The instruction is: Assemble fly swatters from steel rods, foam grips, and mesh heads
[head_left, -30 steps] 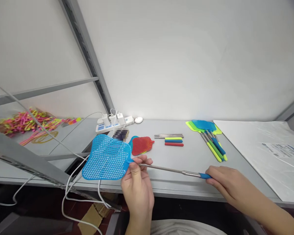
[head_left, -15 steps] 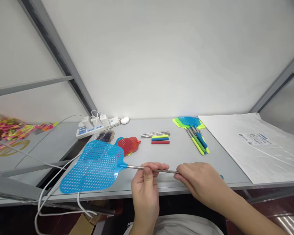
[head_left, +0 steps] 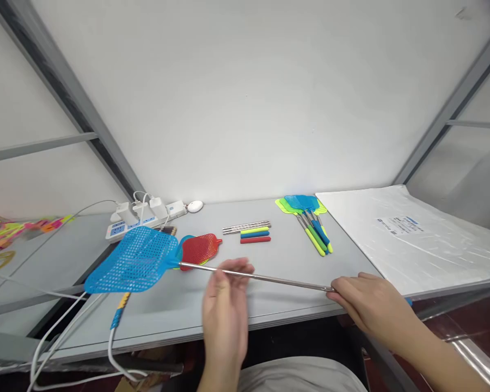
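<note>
A blue fly swatter (head_left: 133, 260) spans the front of the table, its mesh head to the left and its thin metal telescopic rod (head_left: 286, 281) running right. My right hand (head_left: 371, 305) is closed around its handle end; a blue tip shows beyond the hand. My left hand (head_left: 226, 310) loosely cradles the rod between thumb and fingers, near the head. Behind lie a red swatter head (head_left: 200, 249) over other heads, several loose metal rods (head_left: 247, 227), and yellow, blue and red handle grips (head_left: 255, 234).
Assembled swatters in green, yellow and blue (head_left: 306, 218) lie at the back right. Beside them is a white wrapped package (head_left: 363, 234) with a label. A power strip (head_left: 142, 220) with plugs and a white mouse-like object (head_left: 195, 206) sit back left. White cables (head_left: 44, 348) hang over the left edge.
My hands have moved apart, the right one going right, and a longer stretch of rod now shows. My left hand's fingers have loosened. The swatter head has tilted and shifted left.
</note>
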